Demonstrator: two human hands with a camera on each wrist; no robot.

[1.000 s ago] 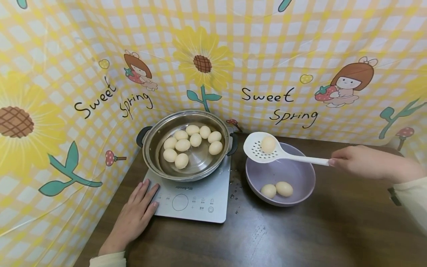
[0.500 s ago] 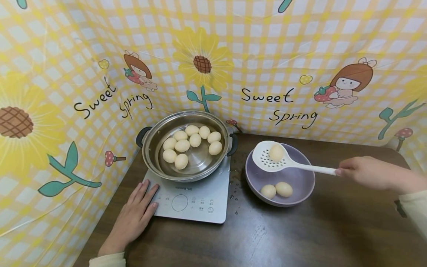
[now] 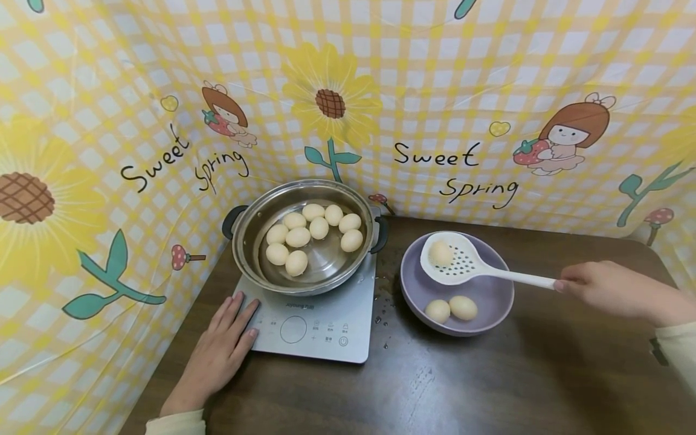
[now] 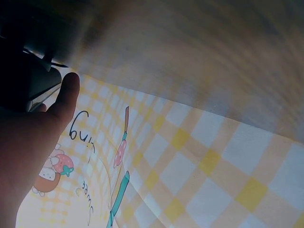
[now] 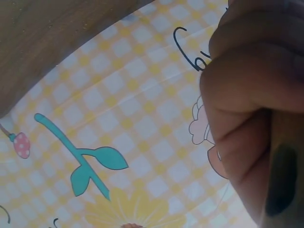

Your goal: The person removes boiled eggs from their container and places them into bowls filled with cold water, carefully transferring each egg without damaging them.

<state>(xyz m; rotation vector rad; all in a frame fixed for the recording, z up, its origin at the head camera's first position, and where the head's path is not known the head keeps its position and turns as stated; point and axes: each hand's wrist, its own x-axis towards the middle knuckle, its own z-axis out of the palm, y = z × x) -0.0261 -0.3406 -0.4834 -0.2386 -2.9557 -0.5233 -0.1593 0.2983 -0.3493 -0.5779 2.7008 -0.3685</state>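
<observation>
My right hand grips the end of a white slotted spoon, whose perforated head is over the purple bowl. One egg lies toward the left side of the spoon's head. Inside the bowl, two more eggs rest side by side near the front. My left hand lies flat with fingers spread, fingertips at the left edge of the induction cooker. Curled fingers of the right hand fill the right of the right wrist view; the spoon is hidden there.
On the cooker stands a steel pot with black side handles, holding several eggs. Water drops dot the brown table between cooker and bowl. A yellow checked cloth covers the walls behind and at left.
The slotted spoon has moved right and lower over the bowl, and its head has tilted. The egg has shifted to the head's left side. My left hand stays put.
</observation>
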